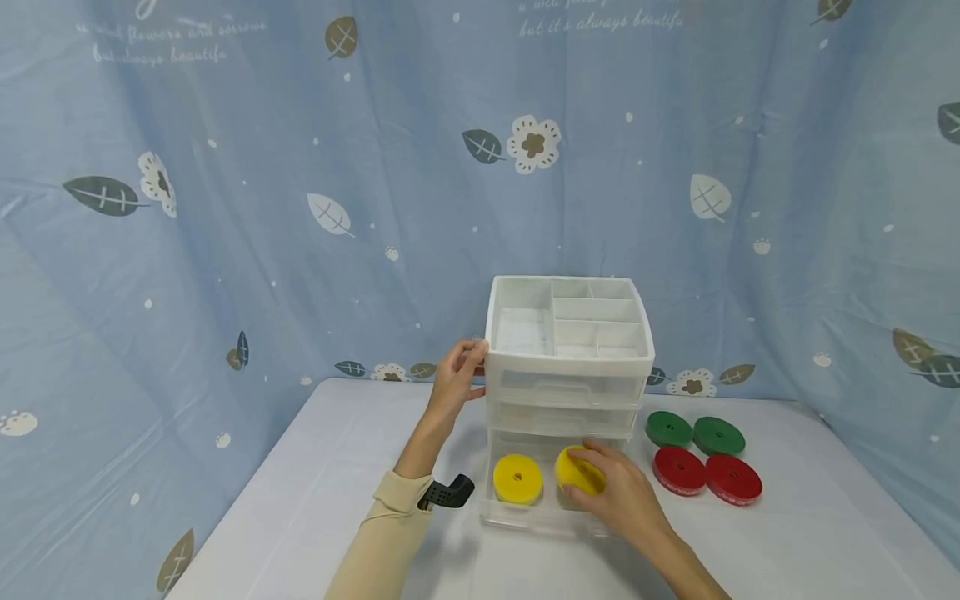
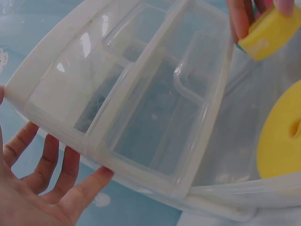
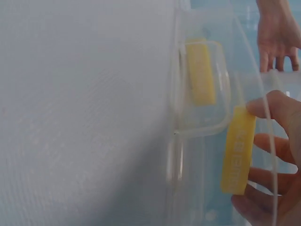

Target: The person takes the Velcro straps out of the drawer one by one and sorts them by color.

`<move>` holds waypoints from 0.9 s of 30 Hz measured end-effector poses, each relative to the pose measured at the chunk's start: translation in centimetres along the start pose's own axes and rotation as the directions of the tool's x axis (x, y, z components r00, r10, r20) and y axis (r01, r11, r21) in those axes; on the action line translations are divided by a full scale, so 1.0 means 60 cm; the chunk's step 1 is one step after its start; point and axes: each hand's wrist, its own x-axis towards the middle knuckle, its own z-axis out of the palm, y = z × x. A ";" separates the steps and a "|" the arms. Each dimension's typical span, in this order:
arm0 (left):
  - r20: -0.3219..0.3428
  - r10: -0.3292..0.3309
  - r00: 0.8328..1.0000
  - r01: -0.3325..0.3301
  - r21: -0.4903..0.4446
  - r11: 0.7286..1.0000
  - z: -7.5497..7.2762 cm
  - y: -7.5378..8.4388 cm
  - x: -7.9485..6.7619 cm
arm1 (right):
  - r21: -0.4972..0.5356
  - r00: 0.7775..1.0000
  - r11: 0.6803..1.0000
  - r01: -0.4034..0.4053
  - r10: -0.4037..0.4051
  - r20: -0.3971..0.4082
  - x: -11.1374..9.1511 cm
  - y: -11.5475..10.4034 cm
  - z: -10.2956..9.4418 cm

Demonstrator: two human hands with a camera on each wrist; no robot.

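A white plastic drawer unit (image 1: 573, 364) stands on the table with its bottom drawer (image 1: 540, 515) pulled out. My right hand (image 1: 626, 496) pinches a yellow ribbon roll (image 1: 573, 473) between thumb and fingers, inside that drawer on its right side. White printed lettering runs along the roll's edge in the right wrist view. To its left, a second yellow ribbon roll (image 1: 517, 479) lies flat in the drawer. My left hand (image 1: 452, 383) touches the unit's left side, fingertips against the casing; its fingers (image 2: 66, 174) are spread in the left wrist view.
Two green ribbon rolls (image 1: 718, 436) and two red ribbon rolls (image 1: 733, 478) lie flat on the table right of the unit. The unit's top tray (image 1: 597, 309) is split into several compartments. Behind the white table (image 1: 360, 425) hangs a blue patterned curtain (image 1: 420, 183).
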 end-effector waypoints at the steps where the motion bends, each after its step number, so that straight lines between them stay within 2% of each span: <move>1: 0.000 -0.002 1.000 0.002 -0.001 1.000 0.000 0.001 0.000 | 0.002 1.000 1.000 -0.005 0.005 0.000 -0.001 -0.002 -0.003; 3: 0.002 -0.008 1.000 0.008 -0.004 1.000 -0.001 0.002 -0.001 | 0.003 1.000 1.000 -0.011 0.011 0.001 -0.003 -0.005 -0.010; 10: 0.037 -0.035 0.999 0.036 -0.012 0.999 -0.001 0.053 -0.026 | -0.009 0.999 1.000 -0.011 0.011 -0.033 -0.015 -0.017 -0.044; 15: 0.036 -0.037 0.999 0.038 -0.007 0.999 0.001 0.057 -0.029 | -0.004 0.997 1.000 0.001 -0.001 -0.073 -0.028 -0.010 -0.072; 19: 0.040 -0.028 0.999 0.028 -0.003 1.000 0.000 0.054 -0.027 | -0.012 0.994 1.000 0.007 -0.009 -0.105 -0.038 0.013 -0.090; 27: 0.029 -0.024 0.999 0.025 -0.027 0.999 -0.001 0.007 0.000 | -0.009 0.988 1.000 -0.012 0.011 -0.152 -0.057 0.069 -0.127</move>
